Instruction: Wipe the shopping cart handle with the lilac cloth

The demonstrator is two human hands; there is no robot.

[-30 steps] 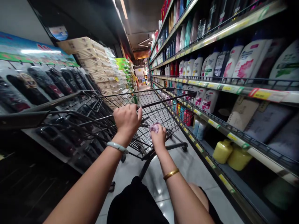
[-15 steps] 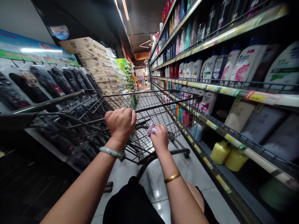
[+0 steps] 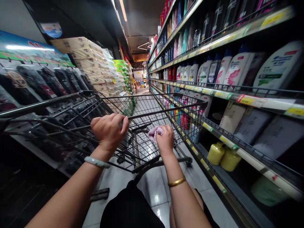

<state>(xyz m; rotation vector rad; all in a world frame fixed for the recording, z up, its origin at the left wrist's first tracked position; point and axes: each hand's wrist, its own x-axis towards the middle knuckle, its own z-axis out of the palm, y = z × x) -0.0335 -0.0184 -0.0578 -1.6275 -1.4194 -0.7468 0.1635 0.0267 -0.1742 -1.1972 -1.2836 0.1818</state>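
A black wire shopping cart (image 3: 152, 103) spans the middle of the head view, its basket low in front of me. My left hand (image 3: 109, 128), with a pale green bangle above it, is closed over the cart's near top bar. To its right, my right hand (image 3: 165, 139) pinches a crumpled lilac scrunchie (image 3: 154, 134) over the basket. That hand appears apart from the cart's bar, and a gold bangle circles its forearm. Through the basket's mesh the tiled floor shows.
Shelves of shampoo bottles (image 3: 237, 71) line the right side, with yellow bottles (image 3: 215, 153) low down. Packaged goods hang on a rack (image 3: 45, 80) at left, beside stacked tissue packs (image 3: 87, 61). A tiled aisle (image 3: 142, 91) runs ahead.
My left hand has shifted left in view along with the cart's near bar. The scrunchie shows more openly in my right hand. Shelves and stacks sit slightly farther left.
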